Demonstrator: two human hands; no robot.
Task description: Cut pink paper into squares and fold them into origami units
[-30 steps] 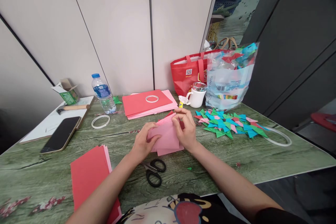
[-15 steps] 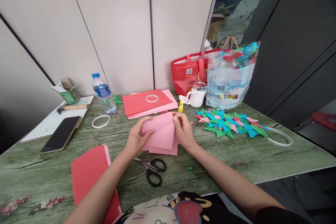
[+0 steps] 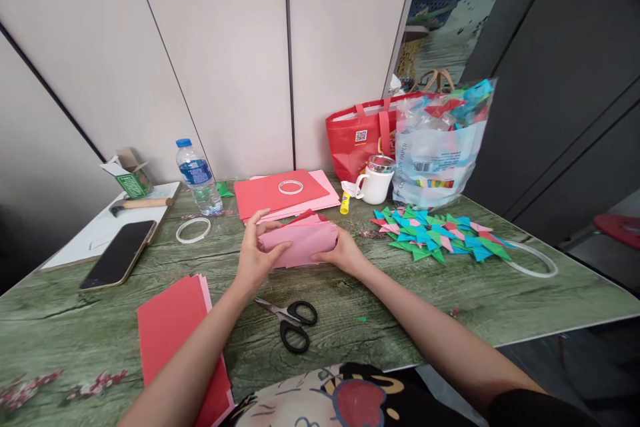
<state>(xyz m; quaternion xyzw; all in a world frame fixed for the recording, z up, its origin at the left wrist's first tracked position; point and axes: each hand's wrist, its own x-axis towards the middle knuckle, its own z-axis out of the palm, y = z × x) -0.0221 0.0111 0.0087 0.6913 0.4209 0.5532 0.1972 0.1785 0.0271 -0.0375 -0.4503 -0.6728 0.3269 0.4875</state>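
Note:
Both my hands grip a stack of pink and red paper sheets (image 3: 303,243) in the middle of the table. My left hand (image 3: 256,253) has its thumb on the pink front face and its fingers behind the left edge. On the opposite edge, my right hand (image 3: 345,252) holds with its thumb across the front. The stack is tilted up, and red sheets show at its top. Black-handled scissors (image 3: 295,323) lie below the hands. A larger pile of red and pink paper (image 3: 173,320) is partly covered by my left forearm.
Behind the stack lie red and pink sheets (image 3: 265,197) with a ring on top. A water bottle (image 3: 197,177), phone (image 3: 120,253) and hammer (image 3: 145,203) are at left. To the right are a white mug (image 3: 376,181), glue stick (image 3: 345,203), plastic bag (image 3: 435,160) and folded paper pieces (image 3: 425,233).
The pink sheets were spread unevenly and hung lower; now they are gathered into a tilted, more even stack. My right hand has shifted from the upper corner to the right edge.

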